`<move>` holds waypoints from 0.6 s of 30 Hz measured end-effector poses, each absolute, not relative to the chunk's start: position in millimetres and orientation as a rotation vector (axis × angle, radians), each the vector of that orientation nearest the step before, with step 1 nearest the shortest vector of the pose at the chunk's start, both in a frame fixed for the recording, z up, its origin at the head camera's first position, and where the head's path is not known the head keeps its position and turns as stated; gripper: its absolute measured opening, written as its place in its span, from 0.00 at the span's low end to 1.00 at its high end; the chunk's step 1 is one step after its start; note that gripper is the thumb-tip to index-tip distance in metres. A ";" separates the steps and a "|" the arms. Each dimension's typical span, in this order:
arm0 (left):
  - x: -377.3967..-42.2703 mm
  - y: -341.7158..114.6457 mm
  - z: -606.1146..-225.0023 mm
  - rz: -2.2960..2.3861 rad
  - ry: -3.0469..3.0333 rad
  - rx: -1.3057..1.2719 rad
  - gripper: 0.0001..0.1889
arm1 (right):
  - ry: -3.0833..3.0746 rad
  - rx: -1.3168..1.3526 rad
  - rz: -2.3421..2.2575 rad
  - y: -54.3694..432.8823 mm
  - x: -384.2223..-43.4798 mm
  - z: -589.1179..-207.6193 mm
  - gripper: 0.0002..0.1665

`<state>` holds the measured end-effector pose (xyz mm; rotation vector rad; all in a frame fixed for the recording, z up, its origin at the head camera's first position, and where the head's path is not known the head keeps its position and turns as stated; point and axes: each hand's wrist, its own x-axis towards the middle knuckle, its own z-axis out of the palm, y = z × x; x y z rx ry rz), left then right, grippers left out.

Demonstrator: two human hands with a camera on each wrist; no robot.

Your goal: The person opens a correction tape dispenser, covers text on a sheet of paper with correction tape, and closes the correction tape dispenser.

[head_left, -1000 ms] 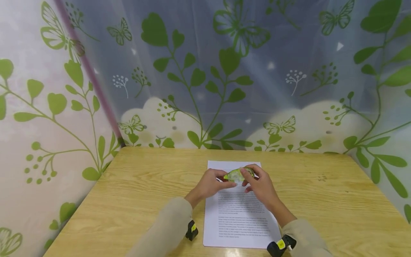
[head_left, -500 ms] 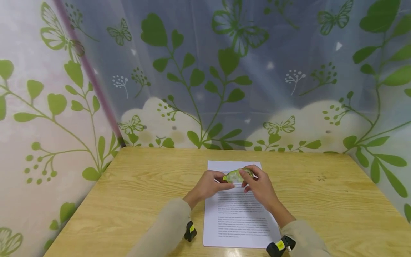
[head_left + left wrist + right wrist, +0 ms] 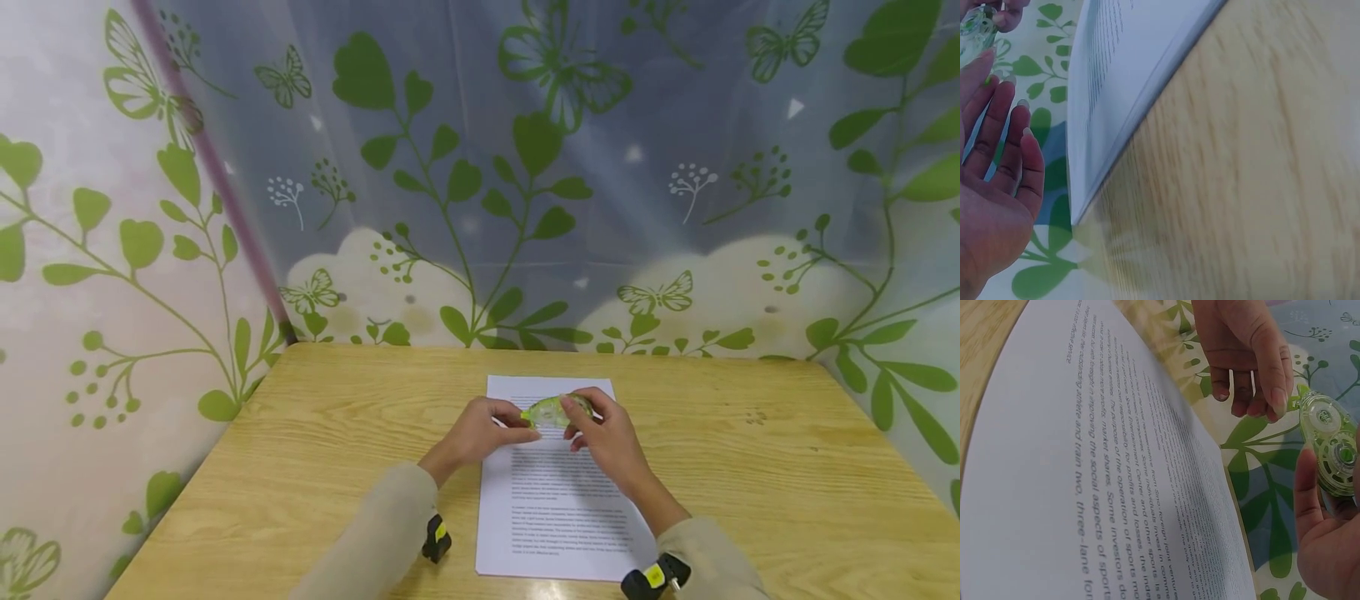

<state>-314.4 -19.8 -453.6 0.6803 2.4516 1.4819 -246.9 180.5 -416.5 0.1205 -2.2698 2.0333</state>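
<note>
A translucent green correction tape dispenser (image 3: 549, 412) is held above the printed sheet, its bright green tip pointing left. My right hand (image 3: 609, 433) grips its wide end with thumb and fingers. In the right wrist view, two round reels show through the clear case of the dispenser (image 3: 1327, 434). My left hand (image 3: 476, 431) is at the green tip, thumb stretched out below it and index finger right beside it. Seen from the left wrist, the fingers of that left hand (image 3: 997, 156) are loosely extended, palm showing. The printed paper (image 3: 562, 517) lies flat under both hands.
The paper lies on a light wooden table (image 3: 337, 417), with its lower edge near the table's front. Leaf-and-butterfly patterned curtains (image 3: 450, 208) hang behind the table and on its left. Black wrist cameras (image 3: 435, 540) sit on both sleeves.
My left hand has shifted slightly left, its thumb drawing back from under the dispenser. The right hand and the dispenser have stayed almost in place.
</note>
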 end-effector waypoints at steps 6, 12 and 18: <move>-315.8 -25.4 -454.4 1.481 2.451 0.688 0.09 | -2.287 0.106 2.018 182.1 -245.7 -418.1 0.15; -316.2 -30.2 -452.2 1.503 2.415 0.693 0.09 | -2.308 0.093 1.997 182.8 -245.7 -423.4 0.15; -316.7 -31.0 -451.7 1.526 2.386 0.723 0.08 | -2.314 0.086 1.986 182.1 -245.3 -425.6 0.15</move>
